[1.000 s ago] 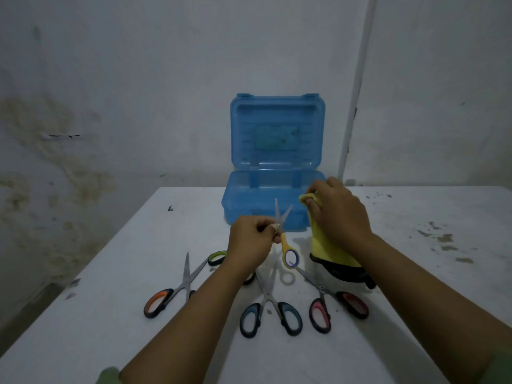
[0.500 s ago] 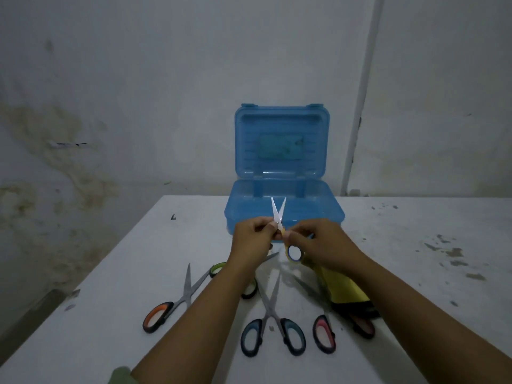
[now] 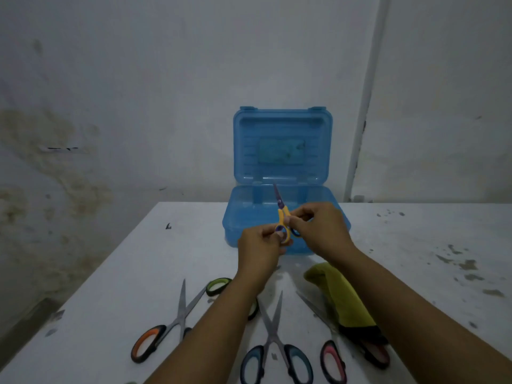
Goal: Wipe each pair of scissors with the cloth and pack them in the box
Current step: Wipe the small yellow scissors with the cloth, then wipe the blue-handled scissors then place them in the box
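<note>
Fingers (image 3: 297, 221) now off cloth (image 3: 339, 295)

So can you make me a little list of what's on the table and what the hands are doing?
held item: yellow scissors, blades closed, tip pointing up, in front of the box
left hand: pinching a handle ring of the yellow scissors
right hand: gripping the other handle
box: blue, lid standing open, at the far side of the table
cloth: yellow-green, lying on the table, partly under the right arm
scissors lying on table: orange-handled, green-handled, blue-handled, pink-handled
</note>
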